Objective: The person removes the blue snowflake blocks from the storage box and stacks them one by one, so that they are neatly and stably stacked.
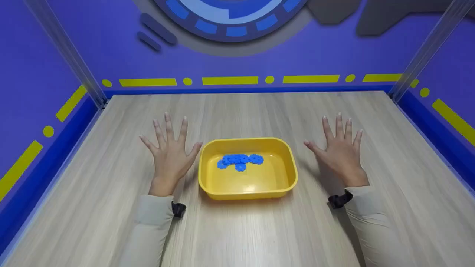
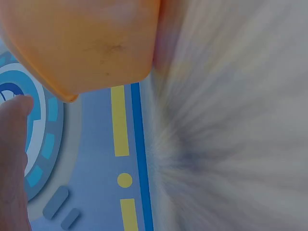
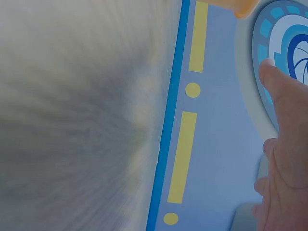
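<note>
A yellow plastic basin (image 1: 248, 194) stands on the wooden table between the two hands. Inside it, toward the back left, lies a cluster of small blue toothed discs (image 1: 237, 159), several of them overlapping. My left hand (image 1: 170, 159) is held palm down with fingers spread, its thumb close to the basin's left side. On the other side, my right hand (image 1: 341, 155) has its fingers spread too, a little away from the basin. Neither hand holds anything. In the left wrist view the basin's outer wall (image 2: 96, 48) fills the upper left, near the thumb.
The light wood table (image 1: 245, 237) is bounded by blue-purple panels (image 1: 237, 66) with yellow dashes at the back and both sides. Clear upright posts (image 1: 426, 55) stand at the back corners. A black strap (image 1: 179, 209) sits on each wrist over beige sleeves.
</note>
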Available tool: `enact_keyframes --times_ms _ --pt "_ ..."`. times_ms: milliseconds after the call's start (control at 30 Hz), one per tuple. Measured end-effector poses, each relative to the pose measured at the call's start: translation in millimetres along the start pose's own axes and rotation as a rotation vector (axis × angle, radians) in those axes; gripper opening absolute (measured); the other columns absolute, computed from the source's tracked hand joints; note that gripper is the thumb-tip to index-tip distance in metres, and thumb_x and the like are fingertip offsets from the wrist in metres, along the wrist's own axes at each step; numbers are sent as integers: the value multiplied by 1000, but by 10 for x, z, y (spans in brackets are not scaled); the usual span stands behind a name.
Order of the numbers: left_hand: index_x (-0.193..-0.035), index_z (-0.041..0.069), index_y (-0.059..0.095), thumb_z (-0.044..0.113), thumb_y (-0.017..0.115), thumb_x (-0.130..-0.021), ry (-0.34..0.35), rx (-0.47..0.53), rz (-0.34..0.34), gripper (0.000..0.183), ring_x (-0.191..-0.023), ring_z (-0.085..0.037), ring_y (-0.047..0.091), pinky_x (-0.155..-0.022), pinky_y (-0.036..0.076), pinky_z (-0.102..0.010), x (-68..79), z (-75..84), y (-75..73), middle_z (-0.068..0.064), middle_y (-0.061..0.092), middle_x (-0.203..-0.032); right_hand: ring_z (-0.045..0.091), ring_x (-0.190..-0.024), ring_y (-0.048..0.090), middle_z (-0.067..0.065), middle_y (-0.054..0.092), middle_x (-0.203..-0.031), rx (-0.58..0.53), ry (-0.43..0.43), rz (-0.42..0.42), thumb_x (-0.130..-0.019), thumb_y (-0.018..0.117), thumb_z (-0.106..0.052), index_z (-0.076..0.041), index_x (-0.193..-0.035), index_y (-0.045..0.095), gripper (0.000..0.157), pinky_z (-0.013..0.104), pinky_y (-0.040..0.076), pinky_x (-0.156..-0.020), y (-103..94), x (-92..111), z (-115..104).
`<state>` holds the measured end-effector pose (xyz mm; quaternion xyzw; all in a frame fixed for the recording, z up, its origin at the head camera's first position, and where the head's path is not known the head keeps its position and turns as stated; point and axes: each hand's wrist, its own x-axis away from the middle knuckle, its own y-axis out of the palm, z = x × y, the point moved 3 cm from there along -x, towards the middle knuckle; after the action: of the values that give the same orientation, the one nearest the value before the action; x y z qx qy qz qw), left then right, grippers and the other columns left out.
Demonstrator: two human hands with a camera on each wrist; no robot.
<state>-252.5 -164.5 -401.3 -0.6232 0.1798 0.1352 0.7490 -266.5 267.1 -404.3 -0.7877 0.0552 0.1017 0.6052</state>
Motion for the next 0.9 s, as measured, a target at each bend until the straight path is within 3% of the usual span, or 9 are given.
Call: enact_keyframes --times_ms 200,333,467,633,767,900 --pt "-156 22 16 57 39 -96 -43 177 -23 73 -146 -43 -9 -109 -9 -73 -34 -9 -53 -18 -3 -162 45 -145 -11 21 -8 -160 -102 32 -36 -88 38 -73 -17 -156 3 95 69 -13 -111 -54 -19 3" --pt "-156 18 15 50 41 -98 -76 387 -37 71 -148 -36 -6 -117 -6 -63 -34 -20 -69 -15 -2 -162 46 -146 1 23 -1 -160 -239 49 -43 -92 40 -66 -14 -156 5 90 68 3 -114 -150 -32 -23" --pt "-156 17 15 46 40 -100 -143 674 -82 68 -150 -29 1 -122 0 -50 -14 -46 -21 -10 3 -163 46 -142 20 26 15 -157 -368 51 -33 -95 46 -56 -8 -155 13 84 67 22 -111 -247 -74 -83" --pt "-154 16 23 41 40 -101 -307 1028 -171 61 -148 -22 19 -122 19 -39 34 -70 120 -5 21 -161 41 -132 41 25 38 -147 -473 0 -44 -96 53 -43 -1 -148 31 70 57 38 -108 -329 -145 -211" --pt "-150 5 31 31 42 -102 -423 1357 -213 56 -144 -22 30 -120 24 -35 62 -37 248 -10 34 -155 38 -126 49 23 48 -139 -521 -59 -101 -95 58 -35 -1 -141 45 58 51 43 -105 -368 -221 -347" --pt "-149 -2 28 24 44 -101 -500 1677 -251 56 -142 -23 34 -120 25 -34 87 15 352 -16 36 -153 35 -123 53 20 54 -135 -527 -99 -173 -94 62 -29 -4 -135 52 49 48 46 -103 -377 -302 -502"
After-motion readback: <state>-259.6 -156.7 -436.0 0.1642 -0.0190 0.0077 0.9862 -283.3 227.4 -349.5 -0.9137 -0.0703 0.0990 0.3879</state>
